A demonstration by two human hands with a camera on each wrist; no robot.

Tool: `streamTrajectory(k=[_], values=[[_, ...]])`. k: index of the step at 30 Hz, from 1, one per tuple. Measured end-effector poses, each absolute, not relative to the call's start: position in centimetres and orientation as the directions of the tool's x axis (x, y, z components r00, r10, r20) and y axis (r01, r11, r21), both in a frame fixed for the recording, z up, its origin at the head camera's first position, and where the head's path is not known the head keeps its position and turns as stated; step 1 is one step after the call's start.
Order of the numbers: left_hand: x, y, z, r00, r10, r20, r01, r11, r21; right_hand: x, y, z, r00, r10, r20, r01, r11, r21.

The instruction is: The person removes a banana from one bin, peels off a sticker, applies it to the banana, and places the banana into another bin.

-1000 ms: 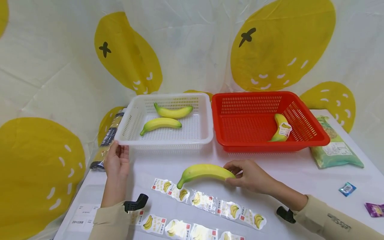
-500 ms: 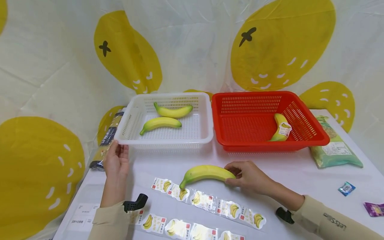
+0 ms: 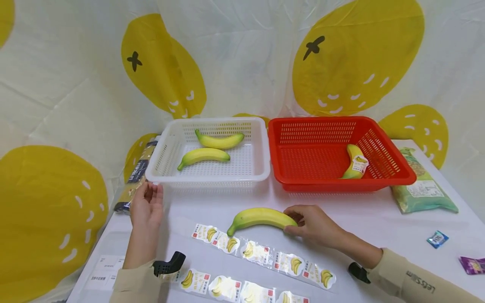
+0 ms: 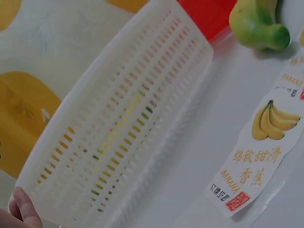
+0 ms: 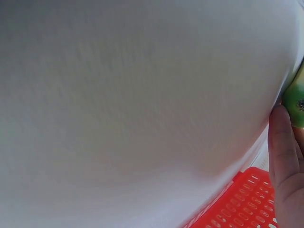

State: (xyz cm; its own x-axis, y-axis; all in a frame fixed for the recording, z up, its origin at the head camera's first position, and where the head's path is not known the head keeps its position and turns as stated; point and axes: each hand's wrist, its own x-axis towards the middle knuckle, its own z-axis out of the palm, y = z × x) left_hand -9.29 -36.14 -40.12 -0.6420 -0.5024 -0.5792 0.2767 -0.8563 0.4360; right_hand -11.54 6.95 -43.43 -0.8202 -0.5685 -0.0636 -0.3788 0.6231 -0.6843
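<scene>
My right hand point(image 3: 312, 225) pinches the right end of a yellow-green banana point(image 3: 259, 216) between thumb and fingers, low over the white table. The right wrist view catches the banana's green tip point(image 5: 295, 102) beside a finger. At the white basket's point(image 3: 208, 180) front left corner, my left hand point(image 3: 147, 208) has its palm up and fingers loosely bent, fingertips right at the rim. Two bananas point(image 3: 204, 156) lie in that basket. In the red basket point(image 3: 303, 168), another banana point(image 3: 353, 168) carries a sticker. Two strips of banana stickers point(image 3: 257, 253) lie in front of the held banana.
A green snack bag point(image 3: 422, 189) leans by the red basket, with small blue point(image 3: 438, 239) and purple packets point(image 3: 473, 265) nearer me at right. A long dark-and-tan package point(image 3: 136, 174) lies along the left side. A printed curtain point(image 3: 246, 63) hangs behind.
The held banana has shifted slightly to the right with my right hand. My left hand has dropped a little from the white basket's corner.
</scene>
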Motion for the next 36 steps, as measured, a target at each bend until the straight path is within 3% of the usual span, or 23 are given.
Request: streamTrajectory(k=[3, 6, 8, 10, 13, 16, 23, 36], values=[[-8.1, -35.7, -39.4, -0.672, -0.471, -0.572, 0.222, -0.865, 0.451, -11.5, 6.8, -43.4, -0.825, -0.561, -0.065, -0.383, 0.641, -0.665], [-6.6, -35.2, -38.9, -0.778, -0.408, -0.477, -0.018, -0.745, 0.667, -11.6, 6.9, -43.4, -0.836, -0.545, -0.065, -0.378, 0.656, -0.653], [-5.7, -34.9, -38.8, -0.863, -0.344, -0.371, -0.194, -0.453, 0.87, -11.6, 7.0, -43.4, -0.838, -0.541, -0.065, -0.375, 0.659, -0.652], [-4.8, -34.7, -39.0, -0.931, -0.262, -0.255, -0.258, -0.024, 0.966, -11.6, 7.1, -43.3, -0.84, -0.538, -0.066, -0.373, 0.661, -0.651], [-3.8, -34.3, -39.5, -0.982, -0.134, -0.131, -0.181, 0.495, 0.849, -11.6, 7.2, -43.2, -0.84, -0.539, -0.063, -0.376, 0.662, -0.648], [-3.4, -33.8, -40.2, -0.994, -0.046, -0.098, -0.1, 0.736, 0.669, -11.6, 7.2, -43.1, -0.842, -0.537, -0.055, -0.38, 0.662, -0.646], [-3.3, -33.2, -41.4, -0.989, -0.012, -0.148, -0.08, 0.884, 0.461, -11.7, 7.2, -43.2, -0.847, -0.53, -0.043, -0.381, 0.661, -0.646], [-3.6, -32.9, -42.4, -0.985, -0.038, -0.166, -0.094, 0.933, 0.346, -11.7, 7.4, -43.4, -0.844, -0.536, -0.04, -0.385, 0.655, -0.651]])
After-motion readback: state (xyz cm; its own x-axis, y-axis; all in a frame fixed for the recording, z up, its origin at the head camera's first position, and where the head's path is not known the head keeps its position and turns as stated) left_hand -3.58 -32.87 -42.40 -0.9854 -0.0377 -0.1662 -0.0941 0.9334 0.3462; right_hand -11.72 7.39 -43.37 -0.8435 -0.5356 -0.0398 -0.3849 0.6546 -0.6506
